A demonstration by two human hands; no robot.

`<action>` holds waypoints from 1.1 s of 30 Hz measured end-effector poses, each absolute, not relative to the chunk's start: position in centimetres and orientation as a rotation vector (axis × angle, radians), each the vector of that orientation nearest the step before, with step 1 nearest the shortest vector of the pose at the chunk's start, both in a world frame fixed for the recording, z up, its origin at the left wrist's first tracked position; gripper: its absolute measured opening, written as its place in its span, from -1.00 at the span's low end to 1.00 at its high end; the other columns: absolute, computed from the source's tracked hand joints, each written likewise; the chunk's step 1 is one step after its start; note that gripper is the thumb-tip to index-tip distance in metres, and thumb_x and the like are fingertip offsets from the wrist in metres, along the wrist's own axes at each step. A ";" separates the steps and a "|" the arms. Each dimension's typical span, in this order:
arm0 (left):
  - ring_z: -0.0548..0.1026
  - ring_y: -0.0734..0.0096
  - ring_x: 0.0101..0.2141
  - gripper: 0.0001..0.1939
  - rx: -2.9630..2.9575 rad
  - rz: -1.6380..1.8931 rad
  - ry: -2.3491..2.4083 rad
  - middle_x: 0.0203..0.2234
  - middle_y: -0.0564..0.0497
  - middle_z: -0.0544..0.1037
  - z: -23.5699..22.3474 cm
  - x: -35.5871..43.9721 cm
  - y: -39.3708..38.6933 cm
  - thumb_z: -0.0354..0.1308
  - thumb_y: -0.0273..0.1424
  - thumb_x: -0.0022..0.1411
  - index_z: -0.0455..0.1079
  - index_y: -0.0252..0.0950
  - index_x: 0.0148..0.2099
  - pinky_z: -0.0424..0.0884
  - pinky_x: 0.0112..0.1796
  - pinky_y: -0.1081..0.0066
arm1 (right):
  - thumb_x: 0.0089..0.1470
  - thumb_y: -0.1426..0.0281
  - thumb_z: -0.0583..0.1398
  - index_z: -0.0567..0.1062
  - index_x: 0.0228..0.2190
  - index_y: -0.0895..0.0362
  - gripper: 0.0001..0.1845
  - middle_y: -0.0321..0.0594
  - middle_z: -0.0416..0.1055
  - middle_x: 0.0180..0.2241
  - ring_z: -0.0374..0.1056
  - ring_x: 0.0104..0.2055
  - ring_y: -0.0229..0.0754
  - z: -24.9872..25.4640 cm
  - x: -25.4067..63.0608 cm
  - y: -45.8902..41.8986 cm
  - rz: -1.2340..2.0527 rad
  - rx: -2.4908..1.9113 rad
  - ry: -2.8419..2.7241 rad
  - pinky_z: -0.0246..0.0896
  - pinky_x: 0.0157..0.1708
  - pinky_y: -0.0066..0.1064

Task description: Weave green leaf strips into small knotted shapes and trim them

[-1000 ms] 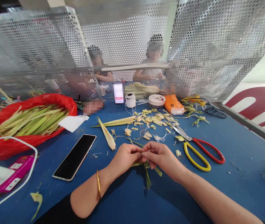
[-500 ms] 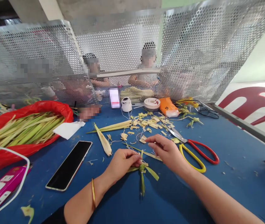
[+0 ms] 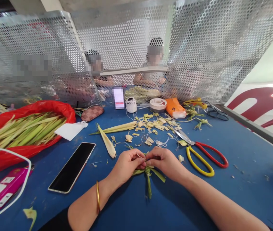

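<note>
A small knotted figure of green leaf strips (image 3: pixel 148 179), with arms spread and a tail hanging toward me, lies under my fingertips. My left hand (image 3: pixel 131 162) is closed, thumb and fingers pinching its upper end, and a thin pale thread shows at the index finger. Meeting it there is my right hand (image 3: pixel 159 158), also closed, its thumb and forefinger pressed together at the figure's top. What exactly lies between the right fingertips is hidden. Scissors (image 3: pixel 194 142) with one yellow and one red handle rest open to the right.
Leaf scraps (image 3: pixel 158 123) and thread bits litter the blue table beyond my hands. A phone (image 3: pixel 72 168) and red bag of leaves (image 3: pixel 28 128) are left. Thread spool (image 3: pixel 131 106), tape roll (image 3: pixel 158 104) and orange packet (image 3: pixel 175 108) line the perforated partition (image 3: pixel 127 35); people sit behind it.
My right hand had let go and moved off with its fingers apart half a second ago. Now it is back against my left fingertips, pinching at the figure's top. The view shifted slightly.
</note>
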State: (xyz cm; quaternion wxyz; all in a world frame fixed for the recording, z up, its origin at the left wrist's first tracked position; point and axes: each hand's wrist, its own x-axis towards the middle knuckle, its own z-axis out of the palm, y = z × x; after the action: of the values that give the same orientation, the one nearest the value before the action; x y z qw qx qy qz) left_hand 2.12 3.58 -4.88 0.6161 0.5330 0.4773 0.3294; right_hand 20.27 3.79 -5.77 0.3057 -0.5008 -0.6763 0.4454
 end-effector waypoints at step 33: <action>0.48 0.55 -0.49 -0.85 1.214 0.721 1.084 -0.53 0.06 0.54 -4.8 2.3 3.7 0.23 -0.36 0.11 0.38 -0.34 -0.35 0.41 -0.36 0.50 | 0.07 0.44 0.11 0.35 -0.53 0.10 -0.85 -0.31 0.33 -0.47 0.24 -0.39 -0.23 -5.7 20.1 3.6 1.050 -1.366 -1.889 0.08 -0.37 -0.42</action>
State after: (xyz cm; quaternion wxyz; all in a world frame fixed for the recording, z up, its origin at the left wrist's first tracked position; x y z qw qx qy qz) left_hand 2.29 3.65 -4.79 0.6294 0.5298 0.4733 0.3150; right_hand 20.07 3.61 -5.65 0.2882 -0.5116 -0.7075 0.3932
